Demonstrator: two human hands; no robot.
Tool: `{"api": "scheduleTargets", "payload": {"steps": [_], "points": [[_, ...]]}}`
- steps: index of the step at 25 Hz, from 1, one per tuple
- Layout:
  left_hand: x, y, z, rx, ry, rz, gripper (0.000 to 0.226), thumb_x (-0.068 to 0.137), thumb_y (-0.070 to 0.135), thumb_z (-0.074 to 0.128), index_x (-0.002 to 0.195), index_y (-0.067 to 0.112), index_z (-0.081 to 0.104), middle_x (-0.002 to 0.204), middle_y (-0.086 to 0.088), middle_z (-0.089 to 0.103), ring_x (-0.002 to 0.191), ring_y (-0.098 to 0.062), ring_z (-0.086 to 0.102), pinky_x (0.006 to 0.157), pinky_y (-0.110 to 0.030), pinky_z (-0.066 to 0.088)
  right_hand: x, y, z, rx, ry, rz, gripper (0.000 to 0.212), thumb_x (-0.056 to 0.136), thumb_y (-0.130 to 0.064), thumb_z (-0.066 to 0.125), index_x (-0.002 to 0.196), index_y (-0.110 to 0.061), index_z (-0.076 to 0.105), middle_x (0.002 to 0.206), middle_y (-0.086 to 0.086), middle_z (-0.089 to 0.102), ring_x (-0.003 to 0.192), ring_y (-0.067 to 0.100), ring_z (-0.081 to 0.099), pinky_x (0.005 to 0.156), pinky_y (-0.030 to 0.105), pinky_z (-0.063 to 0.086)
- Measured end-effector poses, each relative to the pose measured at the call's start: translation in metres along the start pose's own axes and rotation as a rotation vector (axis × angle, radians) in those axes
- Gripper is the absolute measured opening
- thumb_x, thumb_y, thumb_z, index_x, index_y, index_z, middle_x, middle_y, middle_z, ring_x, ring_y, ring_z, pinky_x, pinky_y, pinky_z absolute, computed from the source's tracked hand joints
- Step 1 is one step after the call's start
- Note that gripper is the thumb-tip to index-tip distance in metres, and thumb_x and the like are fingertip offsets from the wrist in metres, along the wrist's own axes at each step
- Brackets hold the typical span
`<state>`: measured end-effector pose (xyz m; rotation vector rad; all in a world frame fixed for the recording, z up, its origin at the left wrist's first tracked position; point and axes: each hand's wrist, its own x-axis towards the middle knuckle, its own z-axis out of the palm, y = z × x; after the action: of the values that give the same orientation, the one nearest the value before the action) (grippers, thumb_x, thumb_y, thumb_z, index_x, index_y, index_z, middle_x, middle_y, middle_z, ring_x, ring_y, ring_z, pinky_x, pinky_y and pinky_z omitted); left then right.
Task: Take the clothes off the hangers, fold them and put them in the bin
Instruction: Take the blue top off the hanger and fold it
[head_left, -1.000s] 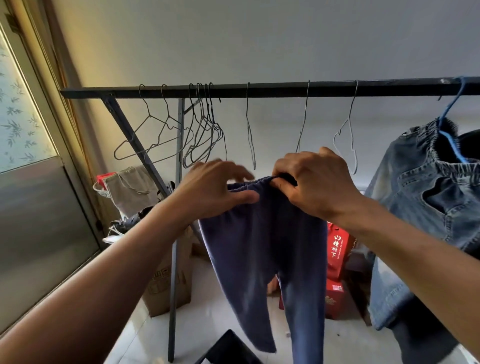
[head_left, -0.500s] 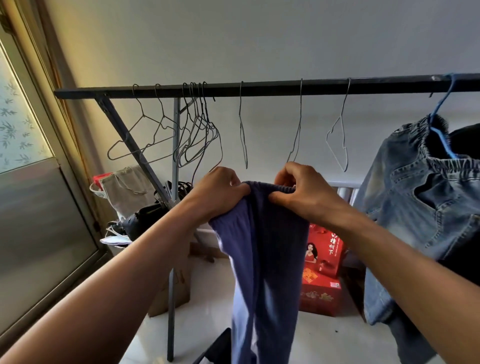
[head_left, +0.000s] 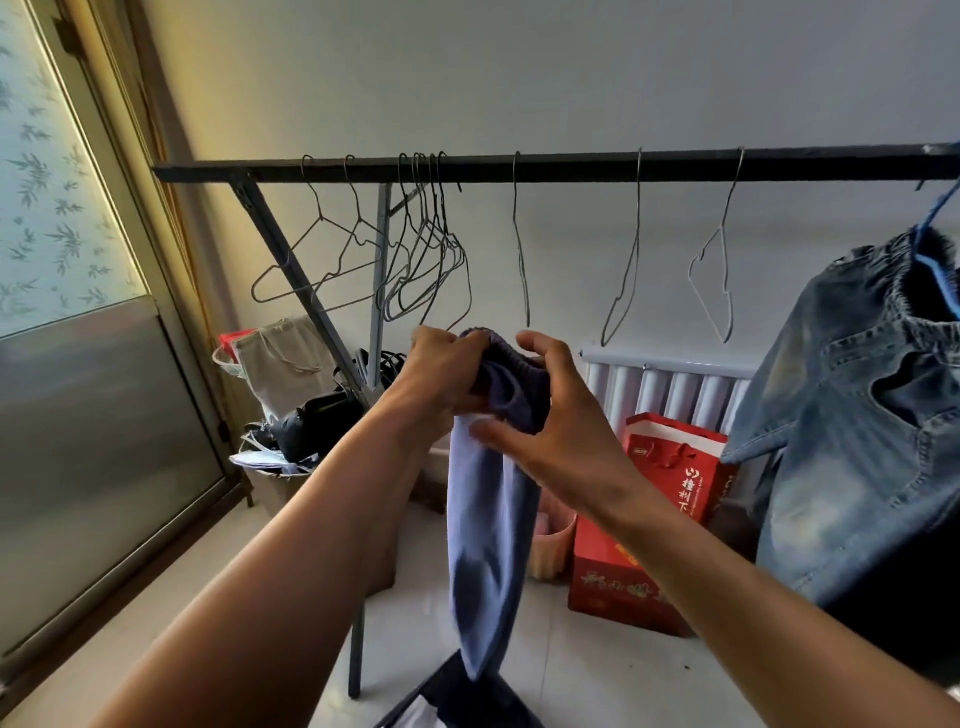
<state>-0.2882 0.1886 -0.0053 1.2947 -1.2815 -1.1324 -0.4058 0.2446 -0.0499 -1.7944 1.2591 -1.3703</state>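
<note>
Purple trousers (head_left: 488, 519): centre of the frame, off the hanger and held up in the air below the rail (head_left: 571, 169). The legs are doubled together into one narrow strip.

Long axis: vertical. The elastic waistband is at the top between the hands, and the hems hang straight down towards the bottom centre of the frame.

Left hand (head_left: 441, 379): just left of centre, fingers curled tight on the gathered waistband. It seems to carry the weight.

Right hand (head_left: 550, 415): just right of centre, touching the same waistband. Its fingers arch over the top edge and its thumb lies across the cloth lower down, a loose cupping hold.

Direction from grip: nearly all the cloth lies below both hands, so the next fold probably means bringing the hems up to the waistband. The right hand looks freer to slide down for that.

Likely bin (head_left: 509, 701): a dark container at the bottom edge, directly under the hems.

Denim garment (head_left: 857, 441): right edge of the frame, on a blue hanger (head_left: 935, 244), not yet taken down.
</note>
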Motion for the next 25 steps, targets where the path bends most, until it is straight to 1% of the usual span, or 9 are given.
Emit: {"api": "scheduleTargets", "payload": {"steps": [2,4,7,9,13,15,18,20,25], "points": [[-0.008,0.004,-0.005,-0.119,-0.059,-0.020,0.019,0.094,0.017,0.056,0.084,0.002,0.063,0.066,-0.009,0.066,0.051,-0.015,0.065,0.046,-0.025,0.055,0.005,-0.001,0.002,0.011,0.118,-0.032,0.055,0.090,-0.012,0.064,0.138,-0.020,0.038,0.105,-0.014,0.054,0.093,-0.010,0.057,0.073,0.001,0.044],[-0.008,-0.003,-0.013,-0.042,-0.088,0.081,0.027,0.093,0.038,0.060,0.099,0.012,0.063,0.078,0.001,0.070,0.068,-0.012,0.067,0.060,-0.025,0.056,0.014,-0.004,-0.004,0.072,0.187,-0.029,0.044,0.094,-0.008,0.057,0.133,-0.021,0.043,0.103,-0.008,0.059,0.088,-0.007,0.059,0.072,0.004,0.047],[-0.006,-0.023,-0.024,0.055,-0.230,0.223,0.063,0.072,0.049,0.075,0.123,0.015,0.057,0.113,-0.003,0.069,0.103,-0.014,0.067,0.084,-0.024,0.054,0.028,-0.010,-0.021,0.252,0.197,0.004,0.041,0.090,-0.005,0.063,0.125,-0.021,0.051,0.090,-0.003,0.070,0.079,0.003,0.066,0.072,0.016,0.052],[-0.005,-0.034,-0.025,0.002,-0.321,0.222,0.048,0.078,0.032,0.077,0.118,0.009,0.063,0.111,-0.007,0.072,0.103,-0.018,0.068,0.089,-0.027,0.056,0.035,-0.014,-0.030,0.367,0.177,0.015,0.042,0.087,-0.003,0.066,0.125,-0.018,0.053,0.084,-0.004,0.073,0.077,0.007,0.068,0.071,0.022,0.055],[-0.005,-0.026,-0.018,-0.097,-0.313,0.232,0.024,0.089,0.021,0.065,0.107,0.004,0.067,0.093,-0.008,0.073,0.083,-0.017,0.069,0.070,-0.029,0.056,0.043,-0.009,-0.049,0.554,0.163,0.067,0.037,0.078,-0.010,0.073,0.113,-0.007,0.063,0.085,0.002,0.074,0.079,0.015,0.068,0.076,0.030,0.057],[-0.005,-0.022,-0.012,-0.161,-0.295,0.260,0.022,0.090,0.018,0.065,0.104,0.002,0.068,0.093,-0.013,0.073,0.082,-0.020,0.069,0.075,-0.033,0.057,0.033,0.003,-0.053,0.558,0.048,0.183,0.033,0.069,-0.017,0.080,0.098,-0.005,0.068,0.088,0.006,0.075,0.081,0.019,0.070,0.076,0.032,0.056],[-0.003,-0.017,-0.007,-0.210,-0.221,0.316,0.020,0.089,0.015,0.066,0.102,0.001,0.067,0.093,-0.014,0.072,0.085,-0.022,0.068,0.082,-0.036,0.055,0.010,0.021,-0.049,0.500,-0.144,0.323,0.037,0.070,-0.018,0.077,0.104,-0.006,0.070,0.104,0.012,0.074,0.098,0.026,0.070,0.086,0.037,0.056],[-0.002,-0.019,-0.007,-0.251,-0.236,0.301,0.028,0.087,0.019,0.067,0.107,-0.002,0.066,0.098,-0.016,0.072,0.090,-0.023,0.068,0.086,-0.037,0.055,0.007,0.023,-0.045,0.518,-0.106,0.312,0.034,0.074,-0.014,0.077,0.107,-0.006,0.070,0.106,0.012,0.073,0.101,0.027,0.069,0.088,0.037,0.055],[-0.014,-0.065,-0.018,-0.239,-0.423,0.114,0.040,0.076,0.027,0.077,0.105,0.001,0.068,0.101,-0.016,0.073,0.096,-0.025,0.070,0.085,-0.037,0.056,0.017,0.009,-0.042,0.563,0.069,0.233,0.011,0.090,-0.012,0.062,0.095,-0.008,0.071,0.090,0.007,0.075,0.085,0.015,0.071,0.071,0.025,0.057]]}}
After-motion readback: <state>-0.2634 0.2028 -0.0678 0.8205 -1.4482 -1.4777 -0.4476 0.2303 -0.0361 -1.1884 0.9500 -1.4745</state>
